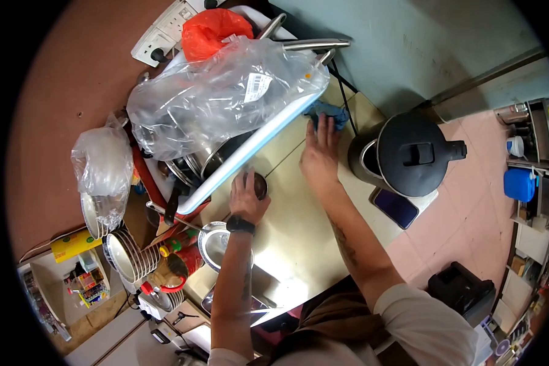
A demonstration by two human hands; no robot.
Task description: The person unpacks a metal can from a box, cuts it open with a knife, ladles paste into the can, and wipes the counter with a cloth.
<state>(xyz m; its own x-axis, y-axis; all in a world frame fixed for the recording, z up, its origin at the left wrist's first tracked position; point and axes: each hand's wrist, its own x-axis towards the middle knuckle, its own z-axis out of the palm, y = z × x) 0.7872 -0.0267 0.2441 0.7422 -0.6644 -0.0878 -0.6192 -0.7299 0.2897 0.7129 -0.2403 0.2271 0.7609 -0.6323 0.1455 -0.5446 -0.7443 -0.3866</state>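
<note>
My left hand (248, 200), with a dark watch band at the wrist, has its fingers curled against a small dark brown round object (261, 186) on the tiled counter (287, 226). The object is partly covered by the hand, so its kind does not show. Further up the counter, my right hand (321, 152) presses its fingers onto a crumpled blue cloth (329, 112). Just right of that hand stands a black-lidded kettle (409, 155). Beside my left hand runs the rim of a white tub (256, 149).
A clear plastic bag (195, 91) and a red bag (216, 33) lie over pans in the tub. A phone (395, 207) rests near the counter's right edge. At left are a white bowl (213, 247), bottles (172, 268) and stacked plates (125, 256).
</note>
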